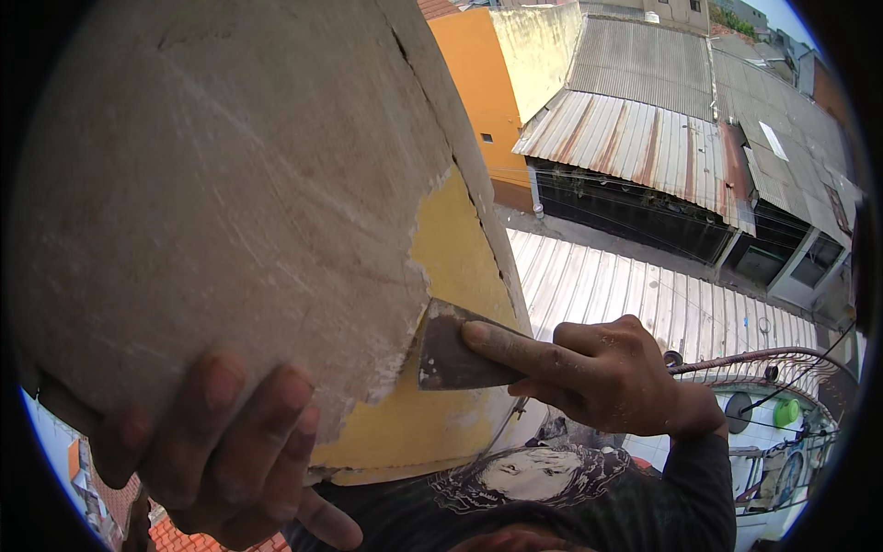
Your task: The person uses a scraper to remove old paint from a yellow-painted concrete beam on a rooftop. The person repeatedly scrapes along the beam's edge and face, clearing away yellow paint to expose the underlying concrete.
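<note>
A broad wall [241, 207] with a greyish-beige coating fills the left and middle of the view. Along its right and lower part a ragged patch of yellow paint [455, 234] shows beside the coating. My right hand [607, 376] grips a putty knife [459, 348], its index finger laid along the flat blade. The blade's front edge meets the boundary between coating and yellow paint; the handle is hidden in the hand. My left hand [227, 455] holds nothing, its fingertips against the wall's lower left and its thumb spread.
A long dark crack [452, 148] runs near the wall's right edge. Beyond and far below are a pale corrugated roof [621, 283], a rusty metal roof [641, 145], thin wires and an orange building [476, 76]. A curved railing [745, 359] and a green bucket [786, 412] appear at lower right.
</note>
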A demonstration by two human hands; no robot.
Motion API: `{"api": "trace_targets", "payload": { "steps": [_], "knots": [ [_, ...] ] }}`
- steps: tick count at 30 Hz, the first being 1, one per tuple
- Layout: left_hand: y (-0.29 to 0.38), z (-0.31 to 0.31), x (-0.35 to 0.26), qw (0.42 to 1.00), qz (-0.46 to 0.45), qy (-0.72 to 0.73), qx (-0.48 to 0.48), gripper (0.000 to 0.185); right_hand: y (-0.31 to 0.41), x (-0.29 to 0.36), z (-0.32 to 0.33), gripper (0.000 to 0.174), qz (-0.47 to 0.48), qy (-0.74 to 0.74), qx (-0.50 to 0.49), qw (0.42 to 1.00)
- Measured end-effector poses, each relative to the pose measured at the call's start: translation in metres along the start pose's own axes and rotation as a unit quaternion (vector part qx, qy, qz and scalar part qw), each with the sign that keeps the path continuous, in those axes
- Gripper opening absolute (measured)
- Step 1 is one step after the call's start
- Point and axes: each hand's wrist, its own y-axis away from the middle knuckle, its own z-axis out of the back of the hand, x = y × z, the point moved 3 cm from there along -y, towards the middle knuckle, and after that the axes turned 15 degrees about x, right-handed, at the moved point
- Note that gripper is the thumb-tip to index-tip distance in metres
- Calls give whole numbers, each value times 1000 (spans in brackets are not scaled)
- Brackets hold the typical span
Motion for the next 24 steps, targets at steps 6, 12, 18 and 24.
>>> {"api": "trace_targets", "payload": {
  "steps": [6,12,18,24],
  "knots": [
    [-3,-7,7,997,-42,-26,-65,77,-2,-2,-2,64,5,3,17,1000],
    [-5,-15,7,997,-37,-27,-66,79,-7,-6,-4,63,8,-16,-16,1000],
    [-6,-6,7,998,-29,-26,-51,79,-14,4,9,67,19,-15,-35,999],
    [-4,-6,9,998,-48,-15,-46,77,-6,4,5,66,-6,-32,1,999]
  ]
}}
